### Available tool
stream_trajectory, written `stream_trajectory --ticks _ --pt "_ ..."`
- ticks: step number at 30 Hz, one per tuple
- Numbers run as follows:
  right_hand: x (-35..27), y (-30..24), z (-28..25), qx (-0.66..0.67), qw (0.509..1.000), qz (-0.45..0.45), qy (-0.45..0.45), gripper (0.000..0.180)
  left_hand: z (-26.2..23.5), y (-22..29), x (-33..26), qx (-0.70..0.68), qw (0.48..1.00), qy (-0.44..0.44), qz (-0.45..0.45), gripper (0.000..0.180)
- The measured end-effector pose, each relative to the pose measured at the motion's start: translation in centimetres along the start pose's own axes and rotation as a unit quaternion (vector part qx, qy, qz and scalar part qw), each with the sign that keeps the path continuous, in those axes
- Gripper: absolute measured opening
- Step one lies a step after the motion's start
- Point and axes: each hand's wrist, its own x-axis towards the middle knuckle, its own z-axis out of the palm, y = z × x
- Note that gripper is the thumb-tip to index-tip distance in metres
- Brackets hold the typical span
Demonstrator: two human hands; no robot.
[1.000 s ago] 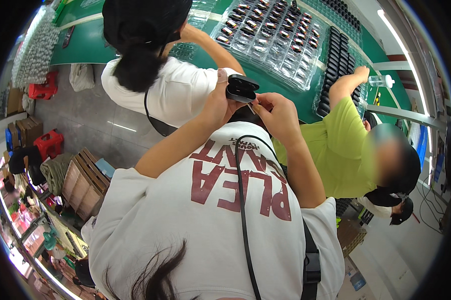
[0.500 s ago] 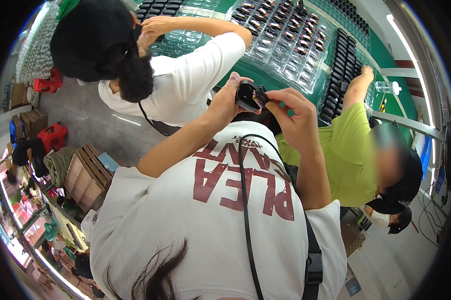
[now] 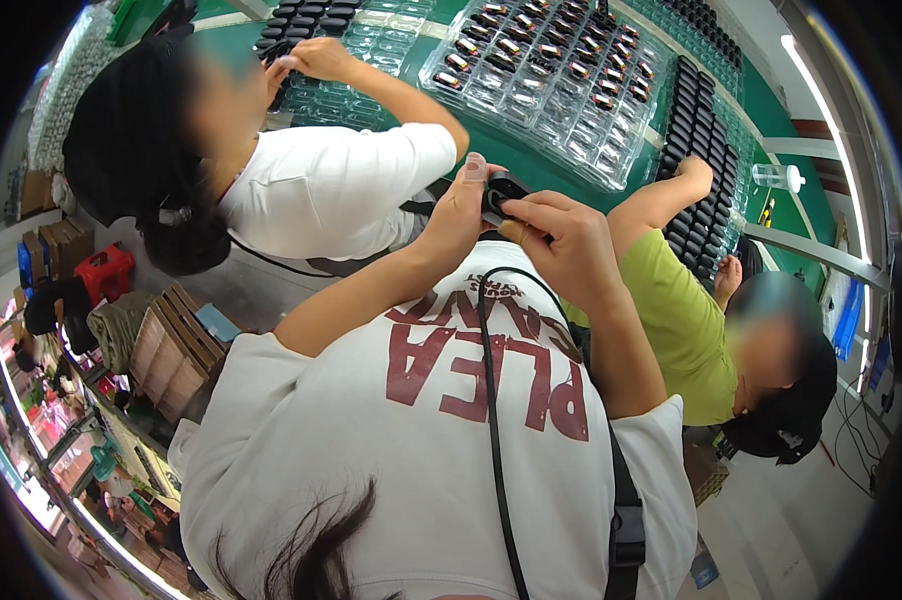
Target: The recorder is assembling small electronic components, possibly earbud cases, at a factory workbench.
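Note:
In front of my chest, my left hand [image 3: 461,205] is wrapped round a rounded black plastic casing [image 3: 508,189], its thumb up along the far side. The casing's hollow side faces me. My right hand [image 3: 571,235] comes in from the right with its fingers closed, the fingertips pressed at the casing's opening. Whatever is between those fingertips is hidden behind them. Beyond my hands on the green table lies a clear plastic tray [image 3: 596,160] with compartments, several of them holding small black parts with white and red bits.
A co-worker in a white shirt [image 3: 341,170] sits close on my left, and another in a lime-green shirt [image 3: 671,330] on my right. Rows of black casings [image 3: 686,120] lie in trays by the right co-worker. A clear bottle [image 3: 776,177] stands farther right.
My right fingers have moved left onto the casing; the small black part they held is now hidden. The casing has turned slightly. Both co-workers have shifted their heads and arms.

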Motion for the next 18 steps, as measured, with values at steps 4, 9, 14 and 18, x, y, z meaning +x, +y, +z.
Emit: stream_trajectory --ticks 4,9,14,18 --pt "-0.3 0.1 1.3 -0.030 0.997 -0.043 0.059 0.018 0.0 -0.5 0.3 -0.066 0.998 0.002 0.023 0.055" --pt "-0.8 1.6 1.4 -0.072 0.989 -0.074 0.108 0.020 -0.3 0.3 1.1 0.063 0.996 -0.066 -0.009 0.072" --pt "-1.3 1.6 1.6 -0.132 0.981 -0.095 0.104 0.013 -0.9 2.3 -0.5 0.246 0.966 -0.070 -0.021 0.031" --pt "-1.4 1.5 0.8 -0.123 0.960 -0.131 0.214 0.017 -2.3 1.2 -0.5 0.167 0.983 -0.059 0.055 0.026"
